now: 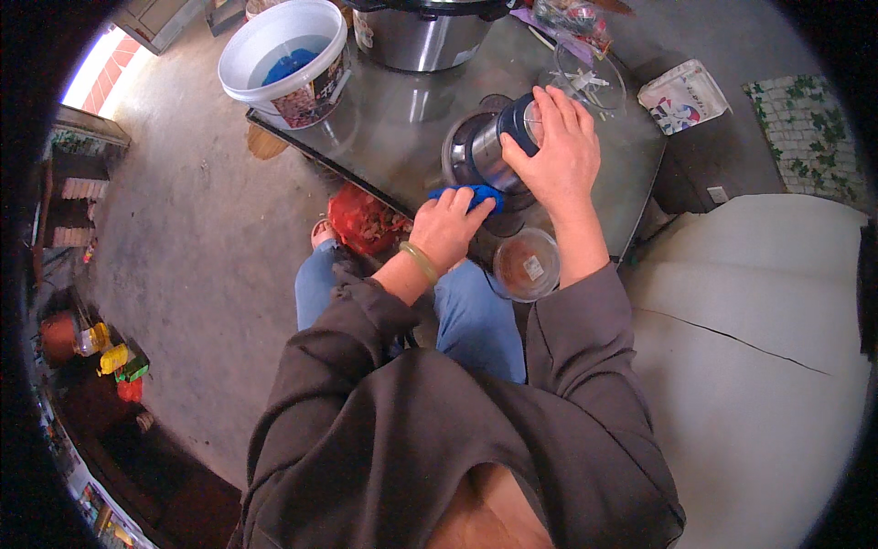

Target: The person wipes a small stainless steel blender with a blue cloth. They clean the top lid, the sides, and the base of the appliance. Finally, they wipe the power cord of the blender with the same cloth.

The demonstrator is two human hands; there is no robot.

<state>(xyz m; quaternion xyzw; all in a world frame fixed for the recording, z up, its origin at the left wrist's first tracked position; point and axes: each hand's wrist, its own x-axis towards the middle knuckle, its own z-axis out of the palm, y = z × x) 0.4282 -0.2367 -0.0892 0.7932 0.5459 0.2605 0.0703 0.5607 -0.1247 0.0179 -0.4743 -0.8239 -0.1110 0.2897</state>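
My right hand (562, 147) grips the upper part of a steel appliance with a dark collar and a clear cap (490, 151), which leans on a dark round base (456, 147) on the glass-topped table (398, 151). In my left hand (449, 223) is a bunched blue cloth (488, 199), pressed near the foot of the appliance at the table's near side. Just below it, a round clear plastic container (527, 266) with a small label lies near the table's edge.
A white bucket (236, 65) holding water and something blue stands at the table's left corner, beside a large steel pot (425, 41). A glass bowl (621, 89) and a printed packet (686, 96) are to the right. Below the left edge sits a red container (353, 223); a pale sofa (748, 295) is at right.
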